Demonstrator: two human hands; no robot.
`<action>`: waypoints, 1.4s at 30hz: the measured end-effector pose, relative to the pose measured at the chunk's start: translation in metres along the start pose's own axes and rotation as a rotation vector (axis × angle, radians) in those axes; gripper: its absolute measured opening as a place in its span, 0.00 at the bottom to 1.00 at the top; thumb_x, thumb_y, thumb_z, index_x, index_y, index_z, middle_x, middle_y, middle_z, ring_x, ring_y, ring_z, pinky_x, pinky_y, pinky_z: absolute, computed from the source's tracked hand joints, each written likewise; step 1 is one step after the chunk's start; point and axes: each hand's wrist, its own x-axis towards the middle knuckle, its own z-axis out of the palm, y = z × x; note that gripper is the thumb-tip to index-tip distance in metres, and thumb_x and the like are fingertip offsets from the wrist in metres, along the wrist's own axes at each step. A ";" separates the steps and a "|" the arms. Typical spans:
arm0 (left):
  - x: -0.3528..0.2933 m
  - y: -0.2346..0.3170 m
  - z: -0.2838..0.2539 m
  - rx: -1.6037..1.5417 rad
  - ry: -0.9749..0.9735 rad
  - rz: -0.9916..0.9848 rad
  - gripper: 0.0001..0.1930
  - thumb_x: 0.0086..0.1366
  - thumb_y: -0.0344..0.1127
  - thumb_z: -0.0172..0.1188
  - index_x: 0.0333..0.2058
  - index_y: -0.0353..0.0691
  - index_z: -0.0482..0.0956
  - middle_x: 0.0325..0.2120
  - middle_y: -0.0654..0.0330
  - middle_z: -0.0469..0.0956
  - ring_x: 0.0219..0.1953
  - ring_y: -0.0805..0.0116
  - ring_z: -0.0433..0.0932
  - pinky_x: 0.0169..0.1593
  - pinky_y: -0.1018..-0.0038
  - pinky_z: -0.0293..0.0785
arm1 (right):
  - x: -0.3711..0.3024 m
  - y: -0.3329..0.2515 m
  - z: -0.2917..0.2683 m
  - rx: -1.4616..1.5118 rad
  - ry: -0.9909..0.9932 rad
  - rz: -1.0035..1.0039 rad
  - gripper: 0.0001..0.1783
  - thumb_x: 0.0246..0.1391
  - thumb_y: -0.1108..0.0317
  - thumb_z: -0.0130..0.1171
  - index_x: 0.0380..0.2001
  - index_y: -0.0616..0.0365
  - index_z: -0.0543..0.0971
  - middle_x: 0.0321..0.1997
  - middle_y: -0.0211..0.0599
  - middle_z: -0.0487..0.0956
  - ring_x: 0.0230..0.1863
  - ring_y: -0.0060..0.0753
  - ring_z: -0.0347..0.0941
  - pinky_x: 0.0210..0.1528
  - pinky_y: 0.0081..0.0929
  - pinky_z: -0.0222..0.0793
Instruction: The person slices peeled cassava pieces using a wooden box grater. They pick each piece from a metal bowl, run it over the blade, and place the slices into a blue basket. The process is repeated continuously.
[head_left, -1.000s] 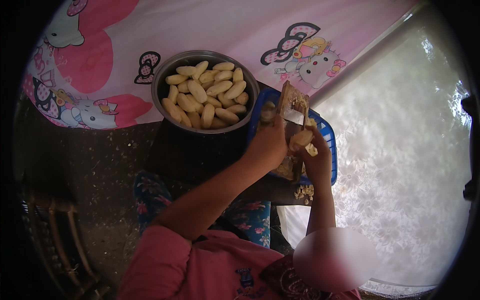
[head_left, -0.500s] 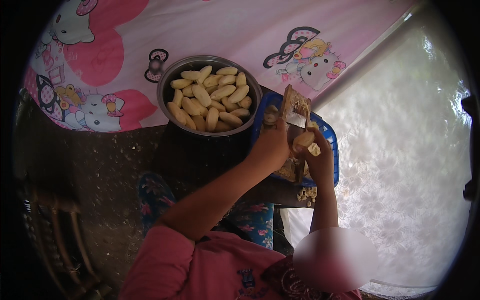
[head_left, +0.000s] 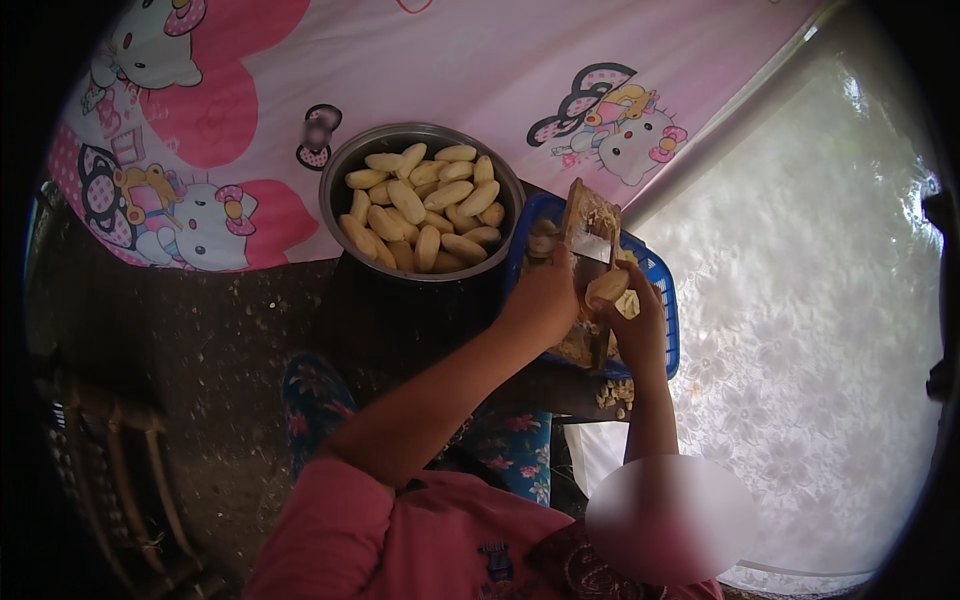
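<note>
My left hand (head_left: pixel 543 298) is closed around the edge of a wooden slicer (head_left: pixel 592 215) with a metal blade plate. The slicer lies tilted across a blue plastic basket (head_left: pixel 660 268). In my right hand (head_left: pixel 641 318) is a peeled banana (head_left: pixel 607 288), held against the slicer's board just below the blade. A pale piece (head_left: pixel 627 304) shows by the right fingers. Left of the basket, a metal bowl (head_left: pixel 333 222) holds many whole peeled bananas (head_left: pixel 405 200). The fingertips of my left hand are partly hidden.
Pale crumbled pieces (head_left: pixel 615 394) lie on the dark table edge below the basket. A pink printed cloth (head_left: pixel 400 70) hangs behind the bowl. A white lace-patterned sheet (head_left: pixel 800 330) fills the right side. A wooden chair (head_left: pixel 130 440) stands at the lower left.
The whole view has shifted slightly, so the bowl sits a little lower. Both hands keep their grips, and the banana stays at almost the same spot on the slicer.
</note>
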 end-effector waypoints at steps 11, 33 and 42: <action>0.001 0.009 -0.005 0.039 0.021 -0.074 0.26 0.65 0.33 0.51 0.61 0.33 0.59 0.45 0.34 0.74 0.45 0.38 0.76 0.47 0.51 0.73 | 0.099 0.043 0.027 0.085 -0.031 0.096 0.36 0.43 0.59 0.69 0.59 0.46 0.72 0.50 0.48 0.77 0.57 0.50 0.70 0.59 0.41 0.63; 0.050 0.036 -0.015 0.281 -0.422 0.087 0.15 0.56 0.38 0.68 0.39 0.42 0.76 0.39 0.57 0.77 0.48 0.58 0.75 0.55 0.55 0.63 | 0.092 0.022 0.017 0.062 0.021 0.053 0.38 0.42 0.57 0.70 0.59 0.49 0.71 0.47 0.46 0.80 0.57 0.50 0.70 0.60 0.42 0.61; 0.083 0.051 -0.006 -0.006 -0.388 0.324 0.08 0.57 0.35 0.65 0.34 0.39 0.84 0.32 0.56 0.83 0.36 0.60 0.82 0.43 0.67 0.76 | 0.069 0.022 -0.048 0.386 0.405 0.131 0.35 0.45 0.63 0.72 0.57 0.53 0.71 0.36 0.38 0.81 0.39 0.29 0.79 0.41 0.28 0.72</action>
